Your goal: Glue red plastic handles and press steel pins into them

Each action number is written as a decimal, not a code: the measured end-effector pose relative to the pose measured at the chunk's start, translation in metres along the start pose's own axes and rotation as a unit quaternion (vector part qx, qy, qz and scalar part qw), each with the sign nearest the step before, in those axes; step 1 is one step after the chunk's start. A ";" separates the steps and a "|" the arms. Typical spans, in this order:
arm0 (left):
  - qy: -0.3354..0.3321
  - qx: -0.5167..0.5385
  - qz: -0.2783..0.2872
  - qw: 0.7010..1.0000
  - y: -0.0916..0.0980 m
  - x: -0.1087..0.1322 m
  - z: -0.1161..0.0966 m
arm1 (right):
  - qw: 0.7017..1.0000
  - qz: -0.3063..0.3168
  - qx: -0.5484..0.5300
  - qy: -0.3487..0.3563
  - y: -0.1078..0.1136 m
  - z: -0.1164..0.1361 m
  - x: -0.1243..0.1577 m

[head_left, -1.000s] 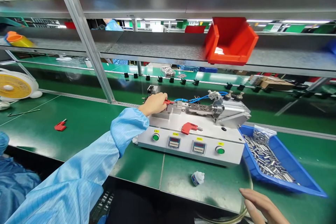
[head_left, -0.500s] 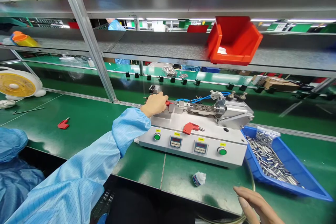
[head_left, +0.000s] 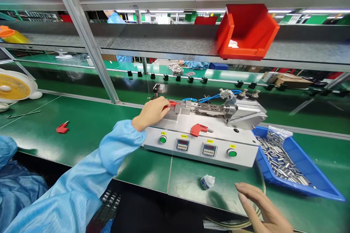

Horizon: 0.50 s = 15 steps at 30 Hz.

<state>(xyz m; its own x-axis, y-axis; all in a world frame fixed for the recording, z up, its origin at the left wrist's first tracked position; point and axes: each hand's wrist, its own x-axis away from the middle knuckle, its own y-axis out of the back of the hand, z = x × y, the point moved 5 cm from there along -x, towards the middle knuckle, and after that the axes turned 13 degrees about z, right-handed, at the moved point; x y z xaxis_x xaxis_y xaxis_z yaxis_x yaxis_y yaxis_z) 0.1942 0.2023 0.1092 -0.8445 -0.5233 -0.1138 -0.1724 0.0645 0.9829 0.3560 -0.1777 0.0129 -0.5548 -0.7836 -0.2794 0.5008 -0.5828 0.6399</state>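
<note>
My left hand (head_left: pixel 153 112) is at the left end of the bench machine (head_left: pixel 201 149), its fingers curled closed at a red plastic part (head_left: pixel 173 103) lying in the metal fixture. The fingertips are partly hidden. A second red handle-shaped part (head_left: pixel 199 130) with metal pins rests on the machine's top plate. My right hand (head_left: pixel 264 207) hovers at the lower right, thumb and fingers apart, with nothing in it. Close by on the green table stands a small white bottle (head_left: pixel 207 181). To its right, a blue tray (head_left: pixel 318 174) contains many short metal pins.
Another red part (head_left: pixel 62 127) and a thin rod (head_left: pixel 24 114) lie on the table at left, near a yellow-and-white fan (head_left: pixel 16 86). An orange-red bin (head_left: pixel 247 49) sits on the shelf above. A clear tube (head_left: pixel 258 213) hangs by the front edge.
My left hand has shifted a little left along the red part in the fixture, exposing more of it. My right hand has moved slightly left and up, still apart from everything.
</note>
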 end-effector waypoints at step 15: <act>-0.092 -0.046 0.058 0.993 -0.070 0.083 -0.008 | 0.995 0.009 0.070 0.067 -0.005 -0.014 -0.089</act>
<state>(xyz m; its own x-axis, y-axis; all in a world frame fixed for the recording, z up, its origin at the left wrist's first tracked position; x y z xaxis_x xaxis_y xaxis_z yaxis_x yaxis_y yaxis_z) 0.1403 0.1479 0.0318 -0.9360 -0.3515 -0.0158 -0.0293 0.0331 0.9990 0.4119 -0.1080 0.0247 -0.4473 -0.8213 -0.3541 0.4081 -0.5398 0.7362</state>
